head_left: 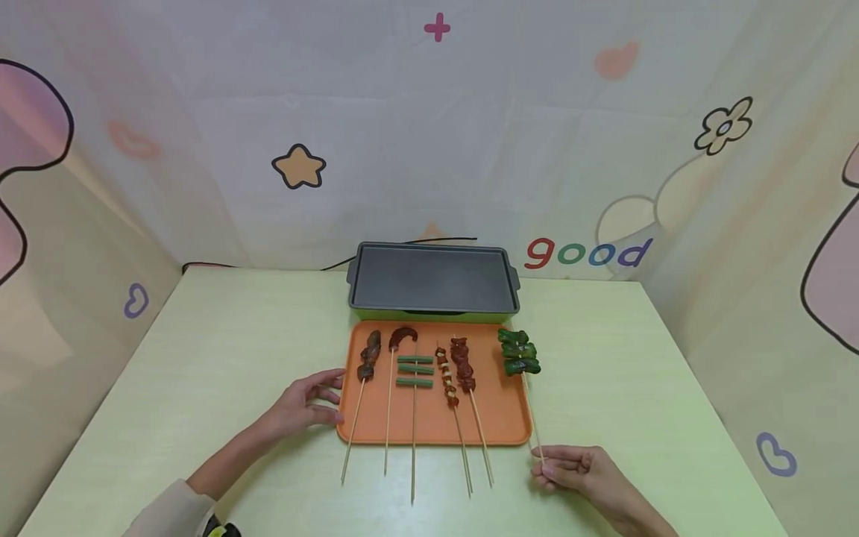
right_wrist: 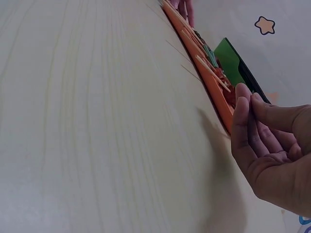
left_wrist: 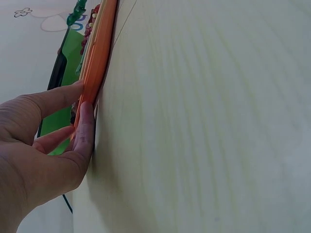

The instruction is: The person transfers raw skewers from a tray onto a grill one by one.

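Resting its fingers against the tray's left edge, the left hand (head_left: 302, 403) reaches in from a pale sleeve (head_left: 176, 511), its fingers loosely extended and spread, with the thumb along the rim's outer side. The orange tray (head_left: 439, 429) lies flat on the pale worktop (head_left: 255, 313), holding five skewers side by side whose bare sticks overhang the front edge. First comes the dark brown skewer (head_left: 370, 356), then the curled reddish skewer (head_left: 400, 335), whose tip hooks over to the right. Next lies the green-stick skewer (head_left: 414, 369), three short pieces set crosswise on its stick, and beside it the red-and-white skewer (head_left: 445, 377), thin and slightly slanted. The dark red skewer (head_left: 463, 365), with thicker chunks, is just to its right. Behind the tray stands a griddle (head_left: 435, 280) with a flat grey top and a green body. At the tray's right side the green skewer (head_left: 519, 350) is held up, its three glossy pieces overlapping the far right corner in the head view. Its stick runs down to the right hand (head_left: 580, 471), which pinches the lower end between thumb and fingers, just outside the tray's near right corner.
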Demonstrator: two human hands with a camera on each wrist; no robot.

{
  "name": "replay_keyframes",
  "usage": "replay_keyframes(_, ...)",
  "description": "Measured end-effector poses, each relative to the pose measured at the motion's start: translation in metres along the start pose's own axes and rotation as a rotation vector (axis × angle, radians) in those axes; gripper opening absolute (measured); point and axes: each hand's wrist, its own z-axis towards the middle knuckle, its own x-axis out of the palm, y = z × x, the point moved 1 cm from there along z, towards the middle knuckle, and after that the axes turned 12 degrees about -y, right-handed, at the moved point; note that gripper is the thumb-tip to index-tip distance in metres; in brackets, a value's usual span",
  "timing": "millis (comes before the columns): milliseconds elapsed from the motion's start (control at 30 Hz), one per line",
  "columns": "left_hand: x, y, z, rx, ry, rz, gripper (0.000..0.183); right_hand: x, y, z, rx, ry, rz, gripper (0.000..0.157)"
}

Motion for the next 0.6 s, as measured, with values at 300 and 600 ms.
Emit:
replay_keyframes(300,0.0,-0.001,-0.001,-0.015,-0.003,0.002,0.075,-0.01,0.006,-0.002,-0.019,-0.093,0.027,0.052)
replay_keyframes(600,0.001,-0.002,-0.002,-0.03,-0.006,0.017,0.075,-0.006,0.02,0.011,-0.115,-0.269,0.018,0.057)
